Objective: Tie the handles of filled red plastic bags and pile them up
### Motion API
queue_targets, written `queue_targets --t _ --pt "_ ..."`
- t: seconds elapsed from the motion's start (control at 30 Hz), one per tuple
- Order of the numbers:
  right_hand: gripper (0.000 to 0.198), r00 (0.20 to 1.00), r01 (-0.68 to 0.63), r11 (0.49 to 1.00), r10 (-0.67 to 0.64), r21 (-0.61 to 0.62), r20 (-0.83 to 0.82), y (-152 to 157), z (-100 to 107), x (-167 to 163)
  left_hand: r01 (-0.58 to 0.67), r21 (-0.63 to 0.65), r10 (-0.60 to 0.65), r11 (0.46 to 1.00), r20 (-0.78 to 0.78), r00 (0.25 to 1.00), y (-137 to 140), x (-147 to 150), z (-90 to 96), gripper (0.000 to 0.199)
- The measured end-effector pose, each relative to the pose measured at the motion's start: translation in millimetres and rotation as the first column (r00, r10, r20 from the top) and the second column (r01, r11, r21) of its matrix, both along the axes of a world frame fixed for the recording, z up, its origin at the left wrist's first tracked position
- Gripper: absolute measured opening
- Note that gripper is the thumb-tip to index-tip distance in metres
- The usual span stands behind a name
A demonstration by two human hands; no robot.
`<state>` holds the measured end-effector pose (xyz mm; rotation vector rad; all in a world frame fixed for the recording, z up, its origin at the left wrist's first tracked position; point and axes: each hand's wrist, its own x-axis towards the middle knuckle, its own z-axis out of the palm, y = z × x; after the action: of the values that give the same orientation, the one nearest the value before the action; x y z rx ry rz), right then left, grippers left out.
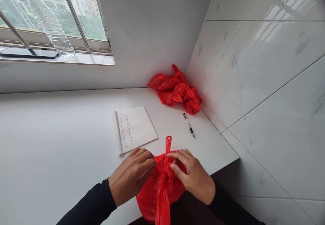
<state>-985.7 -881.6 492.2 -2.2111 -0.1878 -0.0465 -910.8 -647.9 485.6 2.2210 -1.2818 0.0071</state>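
A red plastic bag (149,198) hangs at the front edge of the white table, gathered and tied in the middle. One handle loop sticks up from the gather, and the other strip hangs down towards me. My right hand (194,176) pinches the bag by the gather, thumb and forefinger close together. On the other side, my left hand (133,174) is closed with curled fingers at the bag's left edge; its fingertips are partly hidden. What the bag contains cannot be seen.
Several knotted red plastic bags (177,91) lie heaped in the back corner. A notebook (138,126) and a pen (189,125) rest on the white table (63,143). On the windowsill stand a water bottle (52,23) and a dark flat device (27,55). A tiled wall (266,82) borders the right.
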Motion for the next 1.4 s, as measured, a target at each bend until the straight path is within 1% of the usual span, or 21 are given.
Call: queue_targets --t 0.13,0.23,0.33,0.37,0.43,0.47,0.57,0.6,0.67,0.73,0.77,0.83,0.9,0.97,1.03,1.1,1.17,1.27,1.3,1.33,1.4 --pt "0.021 0.987 0.161 0.979 -0.161 0.124 -0.010 -20 9 5 -0.176 -0.043 0.178 0.983 0.054 0.982 18 15 11.3 0.012" --pt "0.025 0.980 0.198 0.969 -0.192 0.148 -0.052 -21 11 4 -0.258 -0.120 0.255 0.959 -0.037 0.966 19 7 19.2 0.014" --pt "0.024 0.991 0.129 0.987 -0.125 0.099 -0.036 -6 13 1 -0.187 -0.159 0.174 0.969 -0.088 0.981 9 -9 22.3 0.029" --pt "0.021 0.994 0.104 0.991 -0.102 0.080 -0.026 -2 13 0 -0.149 -0.145 0.141 0.978 -0.068 0.988 5 -12 22.1 0.027" --pt "0.015 0.996 0.084 0.995 -0.085 0.060 0.001 2 12 -1 -0.107 -0.114 0.106 0.988 -0.009 0.994 1 -12 20.5 0.012" --pt "0.017 0.994 0.103 0.992 -0.105 0.068 0.019 0 11 -1 -0.108 -0.107 0.110 0.988 0.014 0.994 2 -9 19.8 0.008" --pt "0.022 0.971 0.230 0.961 -0.238 0.151 0.033 -19 5 -3 -0.183 -0.143 0.190 0.973 0.036 0.981 12 5 20.3 0.012" --pt "0.024 0.959 0.276 0.943 -0.284 0.184 0.018 -27 4 -4 -0.230 -0.168 0.235 0.959 0.013 0.972 16 8 21.7 0.010" --pt "0.026 0.944 0.325 0.915 -0.328 0.238 -0.027 -39 1 -7 -0.353 -0.219 0.336 0.910 -0.110 0.935 22 8 25.0 0.010" --pt "0.026 0.949 0.312 0.911 -0.310 0.269 -0.050 -41 2 -11 -0.443 -0.235 0.386 0.865 -0.251 0.888 23 2 26.8 0.016" --pt "0.029 0.955 0.295 0.916 -0.291 0.272 -0.056 -38 3 -13 -0.455 -0.238 0.386 0.858 -0.287 0.877 21 -3 26.7 0.024" --pt "0.041 0.968 0.252 0.937 -0.242 0.243 -0.074 -28 9 -15 -0.392 -0.242 0.334 0.888 -0.248 0.909 15 -11 24.7 0.038" --pt "0.037 0.977 0.210 0.957 -0.201 0.199 -0.069 -20 15 -14 -0.278 -0.242 0.239 0.929 -0.179 0.954 11 -14 22.8 0.028" --pt "0.025 0.978 0.208 0.955 -0.206 0.209 -0.034 -18 18 -11 -0.239 -0.255 0.192 0.937 -0.197 0.961 9 -12 24.1 0.014" --pt "0.023 0.964 0.257 0.920 -0.266 0.295 -0.010 -23 17 -8 -0.294 -0.305 0.202 0.906 -0.301 0.932 12 -7 28.9 0.011" --pt "0.023 0.943 0.317 0.865 -0.333 0.389 -0.029 -30 15 -6 -0.378 -0.373 0.222 0.847 -0.397 0.890 17 -3 35.0 0.011" --pt "0.021 0.921 0.354 0.827 -0.389 0.437 -0.010 -32 15 -8 -0.441 -0.433 0.254 0.786 -0.424 0.869 23 0 39.6 0.010" --pt "0.019 0.828 0.396 0.800 -0.523 0.450 0.202 -21 25 -15 -0.512 -0.449 0.304 0.733 -0.457 0.836 31 -1 42.4 0.007" --pt "0.017 0.799 0.370 0.820 -0.521 0.437 0.300 -14 30 -17 -0.535 -0.429 0.297 0.728 -0.506 0.810 32 -3 42.8 0.009" --pt "0.016 0.798 0.311 0.865 -0.463 0.395 0.387 -7 36 -18 -0.545 -0.405 0.267 0.734 -0.567 0.779 33 -4 43.3 0.013" --pt "0.021 0.852 0.132 0.967 -0.224 0.220 0.474 5 47 -16 -0.533 -0.366 0.177 0.763 -0.675 0.716 34 -6 44.5 0.020"
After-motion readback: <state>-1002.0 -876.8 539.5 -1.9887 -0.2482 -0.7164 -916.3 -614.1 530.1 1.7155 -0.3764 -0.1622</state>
